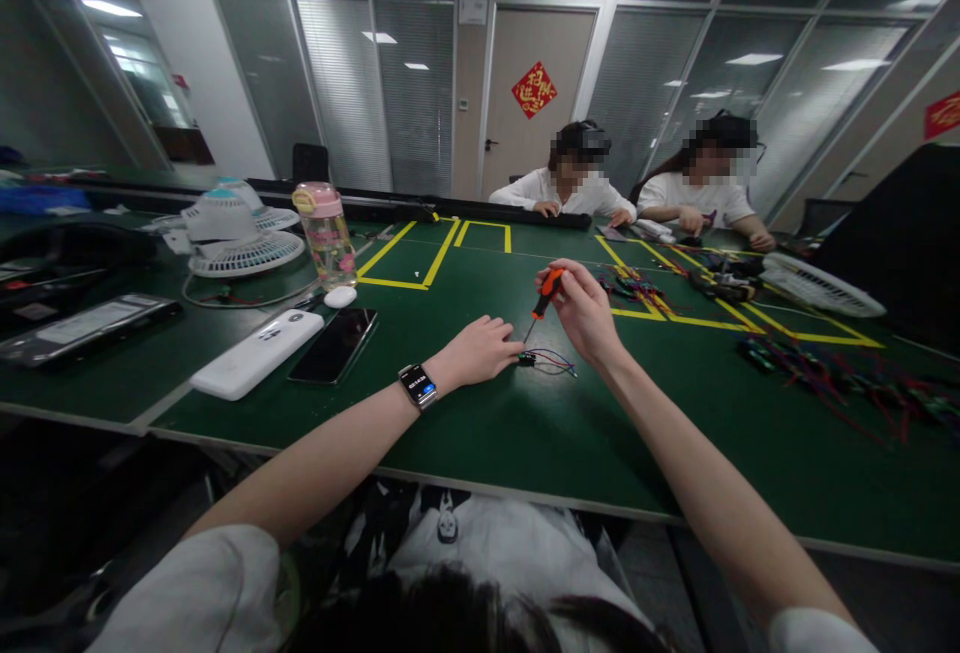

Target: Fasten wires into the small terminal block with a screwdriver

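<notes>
My right hand [583,311] grips the orange and black handle of a screwdriver [550,295]. Its thin shaft slants down to the left, and the tip meets a small green circuit board [527,359] on the table. From that board, thin red, blue and dark wires [556,361] loop out to the right. My left hand [484,348] rests low on the table with its fingertips closed on the board's left end. Those fingers partly cover the board, so the exact spot under the screwdriver tip is too small to make out. A smartwatch [417,386] sits on my left wrist.
Left of my hands lie a black phone [334,345], a white power bank [259,353], a drink bottle [326,238] and white fans [240,233]. Wired boards [840,373] pile up at the right, near another white fan [821,285]. Two people sit across the green table [480,433].
</notes>
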Available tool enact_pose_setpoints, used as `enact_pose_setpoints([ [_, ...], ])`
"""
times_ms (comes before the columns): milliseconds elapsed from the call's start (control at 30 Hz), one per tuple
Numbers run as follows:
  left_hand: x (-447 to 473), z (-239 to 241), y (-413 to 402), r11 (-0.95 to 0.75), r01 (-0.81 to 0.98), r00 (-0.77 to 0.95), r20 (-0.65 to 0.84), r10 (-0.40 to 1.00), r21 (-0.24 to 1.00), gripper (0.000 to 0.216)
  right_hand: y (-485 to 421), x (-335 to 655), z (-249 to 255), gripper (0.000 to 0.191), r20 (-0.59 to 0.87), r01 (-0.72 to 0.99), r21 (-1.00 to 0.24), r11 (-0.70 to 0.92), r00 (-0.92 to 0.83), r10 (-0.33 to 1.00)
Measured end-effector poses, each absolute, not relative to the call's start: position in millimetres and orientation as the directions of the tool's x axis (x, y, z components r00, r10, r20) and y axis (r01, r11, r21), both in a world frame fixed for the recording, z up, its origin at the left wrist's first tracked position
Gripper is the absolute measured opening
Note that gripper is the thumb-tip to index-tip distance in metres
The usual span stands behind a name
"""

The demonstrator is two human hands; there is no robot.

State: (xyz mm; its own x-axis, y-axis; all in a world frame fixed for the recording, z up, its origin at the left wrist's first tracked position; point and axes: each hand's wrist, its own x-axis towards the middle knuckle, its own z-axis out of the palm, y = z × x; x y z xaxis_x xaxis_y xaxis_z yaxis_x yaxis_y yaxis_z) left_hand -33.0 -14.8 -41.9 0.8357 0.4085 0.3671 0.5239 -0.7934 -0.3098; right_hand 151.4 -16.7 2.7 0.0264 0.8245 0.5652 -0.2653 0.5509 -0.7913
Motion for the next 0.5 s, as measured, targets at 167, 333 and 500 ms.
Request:
enact_pose_setpoints([
  [167,-33.6,-41.1,-15.2,-0.794,0.524,0.837,0.363,0.41,-0.31,0.017,-15.7,152.1,1.7,0.019,0.593,-0.168,-0.781,0.602,0.102,0.799],
  [333,-32.8,-40.5,-15.3,-0.795,0.524,0.837,0.359,0.413,-0.306,0.015,-14.4,155.2,2.2,0.022,0.56,-0.248,-0.796,0.552,0.047,0.827],
  [500,-33.1,-40.1,-15.5,-0.794,0.524,0.837,0.359,0.412,-0.309,0.017,-14.7,154.0,1.1,0.023,0.552,-0.32,-0.789,0.524,0.003,0.834],
])
